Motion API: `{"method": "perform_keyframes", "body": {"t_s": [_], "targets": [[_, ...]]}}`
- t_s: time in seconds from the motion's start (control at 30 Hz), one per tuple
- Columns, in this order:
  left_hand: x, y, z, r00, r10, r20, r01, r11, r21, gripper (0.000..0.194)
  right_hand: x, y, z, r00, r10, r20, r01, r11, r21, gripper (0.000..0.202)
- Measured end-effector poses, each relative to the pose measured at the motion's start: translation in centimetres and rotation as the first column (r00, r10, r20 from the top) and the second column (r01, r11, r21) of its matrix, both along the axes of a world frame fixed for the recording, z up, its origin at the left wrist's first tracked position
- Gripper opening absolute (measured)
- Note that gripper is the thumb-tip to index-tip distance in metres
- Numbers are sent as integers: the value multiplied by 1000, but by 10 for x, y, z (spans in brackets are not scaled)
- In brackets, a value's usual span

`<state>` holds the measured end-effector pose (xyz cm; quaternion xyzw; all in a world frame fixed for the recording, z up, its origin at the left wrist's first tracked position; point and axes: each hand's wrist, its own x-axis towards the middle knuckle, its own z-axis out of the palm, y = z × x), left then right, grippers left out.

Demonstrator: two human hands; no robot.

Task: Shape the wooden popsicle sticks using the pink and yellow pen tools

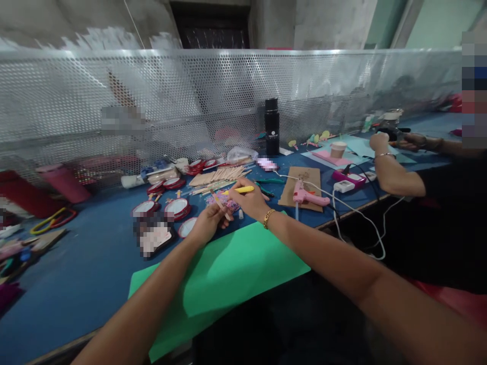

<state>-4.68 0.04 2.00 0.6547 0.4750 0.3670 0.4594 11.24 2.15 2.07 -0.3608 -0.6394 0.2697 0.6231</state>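
My left hand (pixel 208 221) is closed around a thin wooden craft stick (pixel 216 198), which points up and away from me. Close beside it, my right hand (pixel 247 200) grips a yellow marker (pixel 244 190), its front end near the stick. Whether the tip touches the stick is too small to tell. A small pale cap (pixel 241 215) lies just below my right hand. Under my forearms spreads a green sheet (pixel 228 268). Behind my hands are a pile of wooden sticks (pixel 224 175) and pink-purple shreds (pixel 233 204), partly hidden by my fingers.
Several red-rimmed round pieces (pixel 177 208) sit left of my hands. A pink glue gun (pixel 304 195) rests on brown cardboard (pixel 315 177) at the right, with white cables. Farther back stands a black bottle (pixel 272 126) before a perforated metal screen (pixel 228 81). A co-worker's arm (pixel 399 175) is at right.
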Motion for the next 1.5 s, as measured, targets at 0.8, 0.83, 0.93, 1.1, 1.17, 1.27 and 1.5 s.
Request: {"method": "perform_keyframes", "body": {"t_s": [0.8, 0.83, 0.93, 1.1, 1.17, 1.27, 1.5], "targets": [[13, 12, 1, 972, -201, 119, 226, 938, -261, 47, 25, -23, 8, 963, -206, 173, 204, 979, 30, 9], [12, 12, 1, 970, -200, 135, 230, 939, -257, 48, 24, -23, 8, 965, -190, 181, 189, 982, 26, 7], [10, 12, -1, 974, -159, 164, 195, 953, -233, 48, 22, -25, 10, 956, -161, 245, 150, 987, 63, 7], [9, 11, -5, 973, -158, 169, 200, 941, -273, 54, 19, -31, 12, 951, -144, 274, 129, 989, 75, 12], [10, 10, -6, 967, -175, 187, 223, 935, -275, 54, 19, -33, 11, 953, -146, 266, 143, 989, 33, 9], [10, 11, -8, 960, -178, 217, 240, 920, -309, 51, 19, -34, 10, 958, -141, 249, 154, 988, -31, 6], [7, 17, -8, 953, -98, 287, 218, 880, -422, 46, 22, -38, 26, 972, -16, 236, 51, 988, -143, 6]]}}
